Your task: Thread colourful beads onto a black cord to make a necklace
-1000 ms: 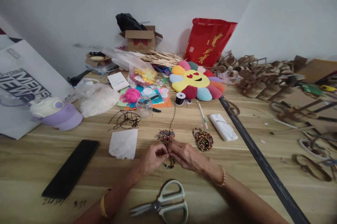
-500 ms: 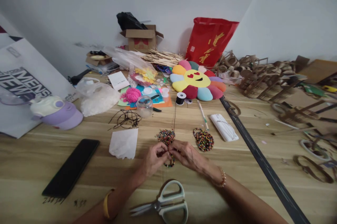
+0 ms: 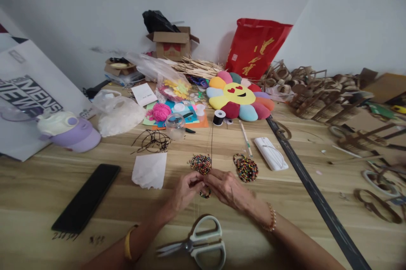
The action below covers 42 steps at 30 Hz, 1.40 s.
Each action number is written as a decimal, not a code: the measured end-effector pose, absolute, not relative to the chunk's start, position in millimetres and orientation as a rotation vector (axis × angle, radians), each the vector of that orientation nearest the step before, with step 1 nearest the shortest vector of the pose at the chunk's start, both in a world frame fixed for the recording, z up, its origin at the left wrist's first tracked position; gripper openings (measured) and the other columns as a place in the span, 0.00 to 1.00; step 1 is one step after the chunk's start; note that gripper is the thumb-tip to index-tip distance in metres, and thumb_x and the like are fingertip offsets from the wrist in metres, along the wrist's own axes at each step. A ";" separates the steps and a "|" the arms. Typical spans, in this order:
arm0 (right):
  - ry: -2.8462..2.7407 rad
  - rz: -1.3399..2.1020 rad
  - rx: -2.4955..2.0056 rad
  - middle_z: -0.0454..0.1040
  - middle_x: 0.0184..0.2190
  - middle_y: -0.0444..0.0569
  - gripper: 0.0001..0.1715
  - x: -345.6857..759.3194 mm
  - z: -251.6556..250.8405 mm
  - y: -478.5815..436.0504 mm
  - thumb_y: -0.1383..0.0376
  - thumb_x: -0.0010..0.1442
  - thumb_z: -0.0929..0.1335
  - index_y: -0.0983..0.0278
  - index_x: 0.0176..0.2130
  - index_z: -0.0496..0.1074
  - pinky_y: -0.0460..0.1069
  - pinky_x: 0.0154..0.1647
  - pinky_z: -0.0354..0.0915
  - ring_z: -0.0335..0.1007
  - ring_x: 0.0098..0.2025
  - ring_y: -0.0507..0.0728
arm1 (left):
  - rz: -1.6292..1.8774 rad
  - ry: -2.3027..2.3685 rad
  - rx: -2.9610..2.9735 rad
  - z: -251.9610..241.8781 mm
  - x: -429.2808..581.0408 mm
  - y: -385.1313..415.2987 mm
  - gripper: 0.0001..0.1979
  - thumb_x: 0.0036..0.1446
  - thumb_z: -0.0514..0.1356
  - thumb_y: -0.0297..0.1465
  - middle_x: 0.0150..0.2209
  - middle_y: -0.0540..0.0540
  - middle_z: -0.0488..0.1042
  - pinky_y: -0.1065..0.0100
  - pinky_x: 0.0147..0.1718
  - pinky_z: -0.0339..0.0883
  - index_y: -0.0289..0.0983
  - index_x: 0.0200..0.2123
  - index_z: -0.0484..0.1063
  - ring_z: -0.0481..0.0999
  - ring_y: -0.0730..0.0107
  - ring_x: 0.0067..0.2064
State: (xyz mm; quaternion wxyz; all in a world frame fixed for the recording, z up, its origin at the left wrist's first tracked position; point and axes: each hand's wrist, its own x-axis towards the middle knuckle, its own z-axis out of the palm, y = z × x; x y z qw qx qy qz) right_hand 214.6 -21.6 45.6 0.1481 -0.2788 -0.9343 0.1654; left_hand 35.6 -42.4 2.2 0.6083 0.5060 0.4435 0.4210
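Note:
Between my two hands a small bracelet of multicoloured beads (image 3: 205, 194) hangs in a loop, its top hidden by my fingers. My left hand (image 3: 185, 190) is closed, thumb and fingertips pinching at the bracelet's cord. Against it, my right hand (image 3: 231, 189) is also closed, fingertips meeting the left ones at the same spot. A black cord (image 3: 212, 143) runs from a spool (image 3: 218, 118) down to my fingers. Just beyond them lies a heap of loose beads (image 3: 199, 162). Finished-looking beaded bracelets (image 3: 246, 168) are piled to the right.
Scissors (image 3: 206, 242) with pale handles lie close in front of me. To the left are a black phone (image 3: 87, 198), torn white paper (image 3: 149, 170) and black cord pieces (image 3: 154, 140). A clear jar (image 3: 175, 127), a flower cushion (image 3: 239, 94) and a white power bank-like block (image 3: 269, 154) stand farther out.
My right hand's fingers have shifted slightly and turned more flat over the pinch point. The bracelet loop sits a little higher and farther right. The view has tilted slightly.

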 end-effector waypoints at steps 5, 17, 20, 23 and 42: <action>-2.507 0.761 -0.894 0.68 0.28 0.45 0.09 213.7 49.9 -20.6 0.69 0.66 0.60 0.64 0.35 0.67 0.44 0.28 0.56 0.62 0.26 0.50 | 0.952 1.010 1.105 9.5 35.8 -42.0 0.16 0.46 0.66 0.40 0.21 0.50 0.73 0.72 0.25 0.65 0.34 0.26 0.68 0.71 0.74 0.23; -2.229 1.178 -0.946 0.63 0.22 0.40 0.13 214.9 44.0 -12.5 0.61 0.66 0.62 0.67 0.34 0.68 0.42 0.24 0.53 0.55 0.24 0.48 | 0.815 0.886 0.845 15.5 29.7 -41.7 0.16 0.44 0.66 0.39 0.21 0.48 0.75 0.73 0.22 0.62 0.32 0.29 0.69 0.71 0.74 0.21; -2.211 1.227 -0.951 0.65 0.22 0.41 0.15 214.0 45.0 -12.8 0.60 0.65 0.62 0.67 0.33 0.69 0.42 0.24 0.53 0.56 0.24 0.48 | 0.784 0.886 0.822 14.7 28.9 -41.3 0.16 0.44 0.66 0.39 0.22 0.47 0.76 0.74 0.22 0.61 0.32 0.30 0.70 0.73 0.73 0.23; -2.204 1.242 -0.958 0.67 0.23 0.42 0.14 213.5 45.4 -12.9 0.60 0.65 0.62 0.67 0.33 0.70 0.42 0.25 0.53 0.56 0.25 0.48 | 0.783 0.907 0.836 14.1 29.5 -41.1 0.17 0.43 0.67 0.39 0.23 0.47 0.76 0.74 0.22 0.60 0.32 0.30 0.71 0.72 0.74 0.23; -2.301 0.938 -0.986 0.71 0.28 0.47 0.09 208.3 50.6 -21.1 0.68 0.64 0.63 0.66 0.32 0.70 0.45 0.29 0.58 0.64 0.28 0.51 | 1.018 1.240 1.346 4.1 40.6 -46.8 0.06 0.47 0.62 0.32 0.24 0.48 0.73 0.72 0.28 0.62 0.34 0.25 0.72 0.69 0.71 0.27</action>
